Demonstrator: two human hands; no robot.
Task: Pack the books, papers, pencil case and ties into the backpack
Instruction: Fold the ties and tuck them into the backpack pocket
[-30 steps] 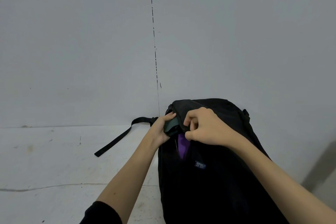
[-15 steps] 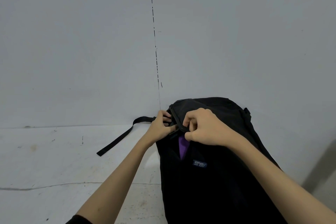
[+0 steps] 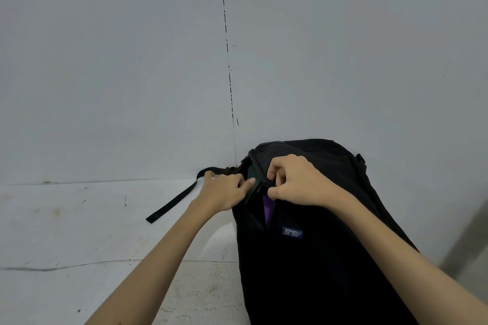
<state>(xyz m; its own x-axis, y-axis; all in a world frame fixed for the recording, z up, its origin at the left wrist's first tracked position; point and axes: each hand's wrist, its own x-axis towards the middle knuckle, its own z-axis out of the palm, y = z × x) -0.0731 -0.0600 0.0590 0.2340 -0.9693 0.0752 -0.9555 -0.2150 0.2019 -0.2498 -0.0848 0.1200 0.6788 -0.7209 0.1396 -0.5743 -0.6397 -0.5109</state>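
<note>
Black backpack [image 3: 330,258] upright on a pale, scuffed worktop [image 3: 79,232], leaning back against a grey wall [image 3: 105,60]. Near side cut off by the lower frame edge. Small blue logo patch [image 3: 292,233] on the front, lettering upside down from here. Zipper opening at the upper front parted, with a strip of purple [image 3: 268,210] showing in the gap; impossible to say which packed item that is. Dark green lining or fabric [image 3: 253,185] at the edge of the opening, hard to make out.

Left hand [image 3: 224,190] at the left edge of the opening, fingers curled onto the fabric there, one fingertip lying across the green part. Right hand [image 3: 295,182] on top of the opening, fingers curled tight and pinching the backpack's edge at the zipper; the zipper pull itself hidden under the knuckles.

Black strap [image 3: 174,200] trailing from the backpack's upper left, lying flat across the worktop, free end well apart from both hands. Thin dashed seam [image 3: 228,66] running down the wall to just behind the backpack. Dark shadowy band [image 3: 472,240] at the far right, blurred and cut off. Books, papers, pencil case and ties not separately visible; inside of the backpack mostly dark.
</note>
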